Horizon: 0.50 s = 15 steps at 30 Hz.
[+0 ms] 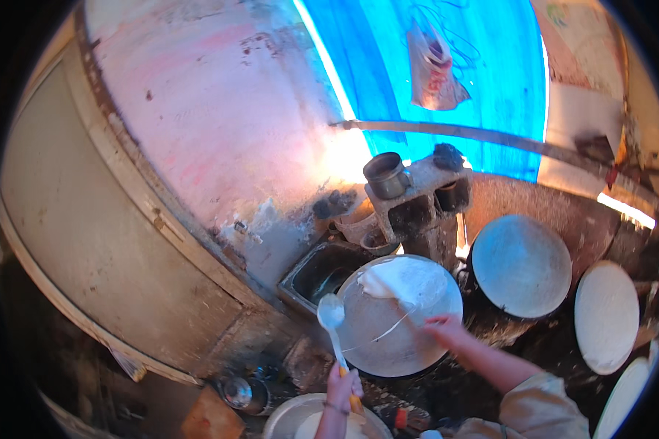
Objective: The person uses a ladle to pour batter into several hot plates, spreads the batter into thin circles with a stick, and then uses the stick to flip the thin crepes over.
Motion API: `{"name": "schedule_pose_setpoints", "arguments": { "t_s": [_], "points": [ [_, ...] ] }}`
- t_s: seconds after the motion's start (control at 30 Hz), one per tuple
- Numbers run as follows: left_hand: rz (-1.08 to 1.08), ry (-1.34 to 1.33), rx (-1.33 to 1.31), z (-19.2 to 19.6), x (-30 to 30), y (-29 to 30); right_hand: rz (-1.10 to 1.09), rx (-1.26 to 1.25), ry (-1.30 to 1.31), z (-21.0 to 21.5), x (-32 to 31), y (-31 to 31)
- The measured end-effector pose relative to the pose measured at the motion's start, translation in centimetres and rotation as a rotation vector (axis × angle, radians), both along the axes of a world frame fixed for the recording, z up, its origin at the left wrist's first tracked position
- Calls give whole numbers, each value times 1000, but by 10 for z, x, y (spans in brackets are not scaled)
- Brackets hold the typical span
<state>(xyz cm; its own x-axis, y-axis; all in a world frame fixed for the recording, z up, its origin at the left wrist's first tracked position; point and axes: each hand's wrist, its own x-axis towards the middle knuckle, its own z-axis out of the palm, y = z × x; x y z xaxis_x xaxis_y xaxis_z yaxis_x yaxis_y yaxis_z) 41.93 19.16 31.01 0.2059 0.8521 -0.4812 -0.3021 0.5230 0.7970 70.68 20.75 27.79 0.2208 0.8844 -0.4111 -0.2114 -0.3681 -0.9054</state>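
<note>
My left hand (341,388) is closed round the yellow handle of a ladle (331,313). The ladle's pale, batter-smeared bowl points up, beside the left edge of a round griddle (377,333). A white, thin sheet of batter or flatbread (406,282) lies over the griddle's far part, with a thin white streak nearer me. My right hand (449,331) is over the griddle's right side, fingers drawn together beside a blurred greyish shape that I cannot make out. Below my left hand stands a wide basin (282,418) with whitish contents.
More round plates, one grey (523,267) and one pale (606,318), stand at the right. Behind the griddle, a metal pot (386,175) sits on a hollow block (417,197). A dark rectangular tin (311,278) adjoins the griddle's left. A metal jar (238,393) is at lower left.
</note>
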Motion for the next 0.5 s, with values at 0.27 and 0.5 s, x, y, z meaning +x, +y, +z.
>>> {"name": "schedule_pose_setpoints", "arguments": {
  "t_s": [0.27, 0.5],
  "points": [
    [53, -27, 32, 50, -38, -102, 274, -63, 29, 25, 40, 18],
    [241, -14, 69, 20, -41, -102, 328, -115, 143, 19, 54, 27]
  ]
}}
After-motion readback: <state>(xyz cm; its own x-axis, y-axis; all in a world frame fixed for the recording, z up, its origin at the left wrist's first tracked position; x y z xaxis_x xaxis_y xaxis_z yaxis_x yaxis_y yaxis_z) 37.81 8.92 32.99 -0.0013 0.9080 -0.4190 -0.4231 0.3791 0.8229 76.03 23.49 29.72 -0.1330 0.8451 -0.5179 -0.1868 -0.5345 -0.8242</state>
